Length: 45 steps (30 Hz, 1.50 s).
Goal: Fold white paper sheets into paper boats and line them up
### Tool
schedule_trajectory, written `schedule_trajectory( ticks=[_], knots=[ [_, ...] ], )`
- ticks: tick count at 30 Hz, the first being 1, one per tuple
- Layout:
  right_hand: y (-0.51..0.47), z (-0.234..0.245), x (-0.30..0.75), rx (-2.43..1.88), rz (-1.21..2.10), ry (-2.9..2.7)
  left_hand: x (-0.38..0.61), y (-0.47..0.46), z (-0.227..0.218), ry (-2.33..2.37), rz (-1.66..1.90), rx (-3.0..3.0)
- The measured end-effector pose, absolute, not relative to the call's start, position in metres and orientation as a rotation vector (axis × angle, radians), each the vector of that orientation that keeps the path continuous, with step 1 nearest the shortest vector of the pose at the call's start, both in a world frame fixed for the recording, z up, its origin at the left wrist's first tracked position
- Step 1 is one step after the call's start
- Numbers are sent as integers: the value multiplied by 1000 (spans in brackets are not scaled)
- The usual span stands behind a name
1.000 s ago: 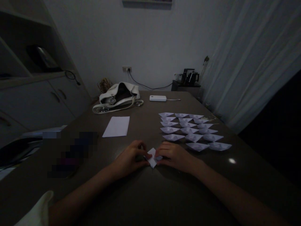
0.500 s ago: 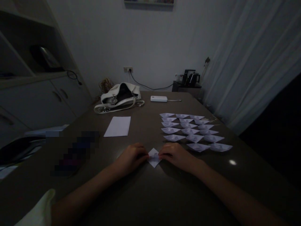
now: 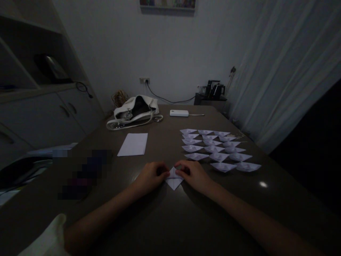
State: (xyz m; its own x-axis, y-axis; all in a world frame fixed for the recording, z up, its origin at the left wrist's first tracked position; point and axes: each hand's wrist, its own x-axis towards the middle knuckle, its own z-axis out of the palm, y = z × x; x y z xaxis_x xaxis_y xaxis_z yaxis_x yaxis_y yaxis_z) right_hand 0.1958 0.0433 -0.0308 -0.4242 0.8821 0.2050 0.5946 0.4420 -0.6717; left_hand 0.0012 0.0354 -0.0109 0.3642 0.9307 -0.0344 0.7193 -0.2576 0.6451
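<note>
A small white folded paper (image 3: pixel 173 180) lies on the dark table (image 3: pixel 165 220) in front of me, shaped like a diamond. My left hand (image 3: pixel 150 176) pinches its left upper edge with curled fingers. My right hand (image 3: pixel 192 174) pinches its top right edge, fingers bent over the fold. To the right, several finished paper boats (image 3: pixel 217 149) lie in neat rows. A flat white sheet of paper (image 3: pixel 133 144) lies further back on the left.
A white handbag (image 3: pixel 134 112) sits at the far side of the table, with a white power bank (image 3: pixel 179 113) and cable beside it. A kettle (image 3: pixel 214 89) stands on a small stand behind. Cabinets line the left wall, curtains the right.
Both hands shifted up along the folded paper and closer together at its top corner. The paper turned slightly and now lies flatter as a diamond.
</note>
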Motion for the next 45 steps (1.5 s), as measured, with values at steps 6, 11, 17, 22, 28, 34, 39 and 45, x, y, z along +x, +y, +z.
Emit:
schedule_trajectory(
  ticks=[6,11,17,22,28,34,39,45],
  knots=[
    [45,-33,193,-1250,632,-2183,4,42,-15,1456,498,2076],
    [45,-32,194,-1290,512,-2234,6,38,-18,1380,579,2184],
    [38,-30,194,-1313,343,-2375,6,33,-22,1272,605,2264],
    [36,-28,192,-1323,377,-2360,2,34,-22,1256,578,2277],
    [48,-23,191,-1479,708,-2214,-1,37,-21,1255,531,2318],
    [53,-26,202,-1435,789,-2192,-1,39,-20,1232,510,2304],
    [51,-25,207,-1401,825,-2174,-3,37,-20,1269,521,2254],
    [41,-21,207,-1356,803,-2204,-3,38,-20,1373,525,2190]
  ],
)
